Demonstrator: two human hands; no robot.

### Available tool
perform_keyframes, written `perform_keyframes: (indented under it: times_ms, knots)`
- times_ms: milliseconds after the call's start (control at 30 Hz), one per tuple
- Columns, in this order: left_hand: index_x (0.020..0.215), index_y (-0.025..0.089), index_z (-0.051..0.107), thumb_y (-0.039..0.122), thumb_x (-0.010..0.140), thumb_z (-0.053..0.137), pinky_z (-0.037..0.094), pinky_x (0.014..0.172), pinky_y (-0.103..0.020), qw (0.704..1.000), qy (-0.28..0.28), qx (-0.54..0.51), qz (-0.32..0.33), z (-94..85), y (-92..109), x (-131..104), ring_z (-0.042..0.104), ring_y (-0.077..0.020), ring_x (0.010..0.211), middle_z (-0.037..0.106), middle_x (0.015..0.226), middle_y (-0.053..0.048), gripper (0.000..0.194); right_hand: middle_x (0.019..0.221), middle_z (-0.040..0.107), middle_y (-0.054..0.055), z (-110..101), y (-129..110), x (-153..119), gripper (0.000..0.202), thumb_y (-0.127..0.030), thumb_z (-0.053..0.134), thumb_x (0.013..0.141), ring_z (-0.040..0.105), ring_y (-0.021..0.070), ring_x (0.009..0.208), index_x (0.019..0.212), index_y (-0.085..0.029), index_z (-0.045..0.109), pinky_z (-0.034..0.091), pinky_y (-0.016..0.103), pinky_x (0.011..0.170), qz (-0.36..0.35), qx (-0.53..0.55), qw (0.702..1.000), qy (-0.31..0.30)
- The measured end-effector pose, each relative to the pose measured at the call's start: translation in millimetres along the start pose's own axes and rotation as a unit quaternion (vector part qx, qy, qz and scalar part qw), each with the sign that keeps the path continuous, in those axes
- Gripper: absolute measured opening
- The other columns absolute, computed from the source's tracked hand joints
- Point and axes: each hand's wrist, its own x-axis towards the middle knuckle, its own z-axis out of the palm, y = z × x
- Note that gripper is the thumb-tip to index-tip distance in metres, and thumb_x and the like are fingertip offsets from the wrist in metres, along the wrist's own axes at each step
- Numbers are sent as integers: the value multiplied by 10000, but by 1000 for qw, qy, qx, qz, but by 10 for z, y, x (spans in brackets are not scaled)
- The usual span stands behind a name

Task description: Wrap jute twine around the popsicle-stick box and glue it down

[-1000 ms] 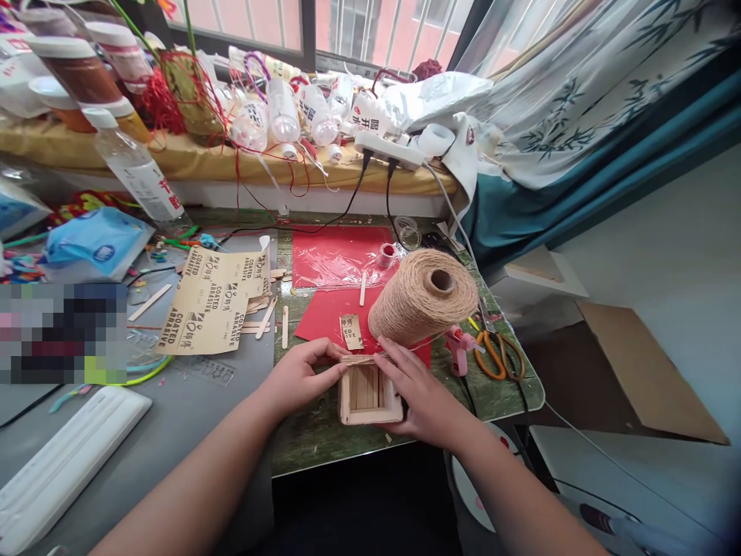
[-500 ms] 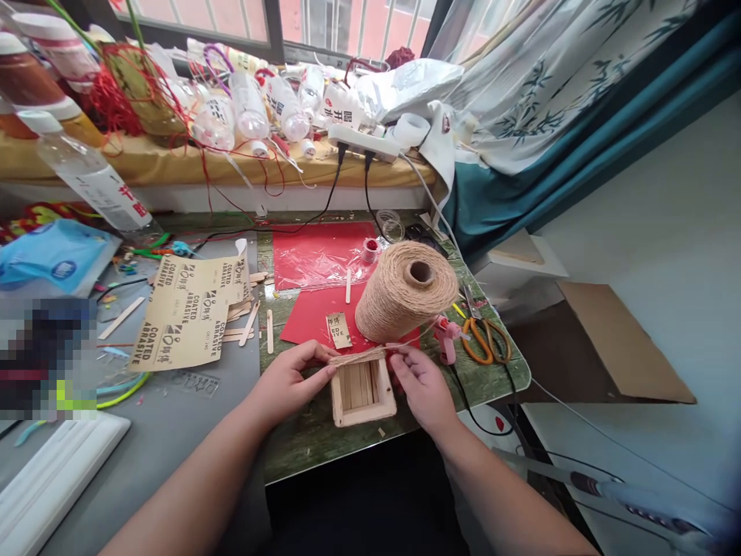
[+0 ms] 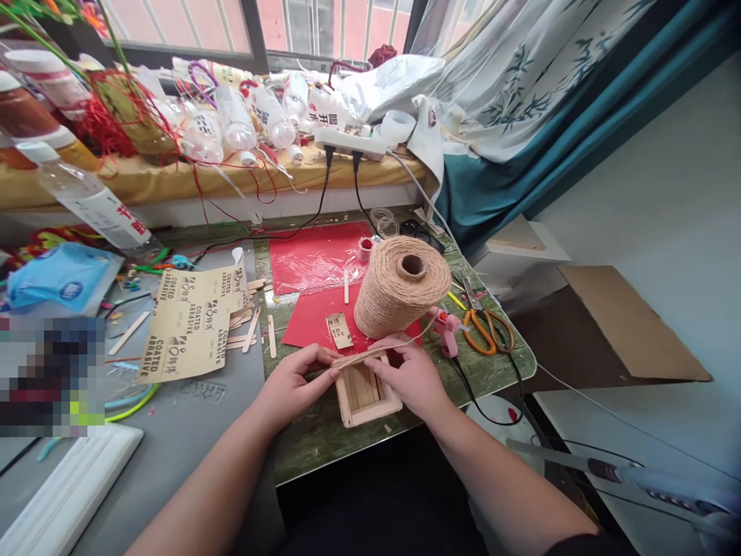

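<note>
I see both hands working at the near edge of the bench [image 3: 498, 371], right at a small open box made of wooden craft sticks [image 3: 366, 390]. The box sits on the green patterned surface with its open side facing up, slats visible inside. My left hand [image 3: 295, 382] grips the box's left far corner, thumb and fingers pinched on the rim. My right hand [image 3: 408, 374] rests against the box's right side, its fingertips pressing a strand of jute twine [image 3: 359, 357] along the far rim; the strand lies stretched across that edge between the two hands. So both hands are closed on work: the left on the box, the right on the twine.

Just behind the box stands a big spool of jute twine [image 3: 400, 297], tilted, its hollow core showing at the top. It rests on a red sheet [image 3: 316, 313], with a small scrap of sandpaper [image 3: 339, 330] beside it. To the right of the spool lie a pink glue gun [image 3: 447, 328] and orange-handled scissors [image 3: 489, 330], near each other. To the left, a large sandpaper sheet [image 3: 194, 324] lies printed side up, with loose craft sticks [image 3: 252, 328] beside it. A white power strip [image 3: 347, 143] sits on the windowsill behind.
</note>
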Motion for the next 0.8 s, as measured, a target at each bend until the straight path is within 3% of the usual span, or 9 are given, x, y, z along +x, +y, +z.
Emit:
perform_keyframes:
  times_ms: [267,467,633,800]
  knots:
    - [1008,206,674,402,979,667,564,954,-393,1000,-6,-25,-11,27,-10,19,713,-223,1035,756,1128,-83,198,1002,687,53,-59,-42,-18,137,-263,809,834,672,248,969,958,-228,762,533,387,878,-9,-57,998,-14]
    - [1013,199,684,444,949,711,566,990,-414,996,-32,-70,-38,-6,-30,15,716,-242,1077,761,1165,-95,254,1192,686,69,-74,-92,-42,298,-247,826,845,656,260,1137,1135,-261,760,506,441,1044,-78,-80,992,-50]
    - [1013,186,683,457,941,723,571,975,-399,996,-36,-72,-44,-6,-60,29,722,-232,1053,768,1142,-94,283,1080,726,55,-72,-256,17,154,-237,773,914,658,244,1072,1067,-248,781,525,420,979,-116,-83,985,-98]
    - [1022,192,704,465,933,732,562,1013,-422,996,-38,-66,-37,-1,-53,38,716,-248,1096,767,1145,-102,288,1027,735,34,-7,-322,88,169,-192,775,915,657,225,1032,1064,-268,794,535,387,937,-137,-62,980,-127]
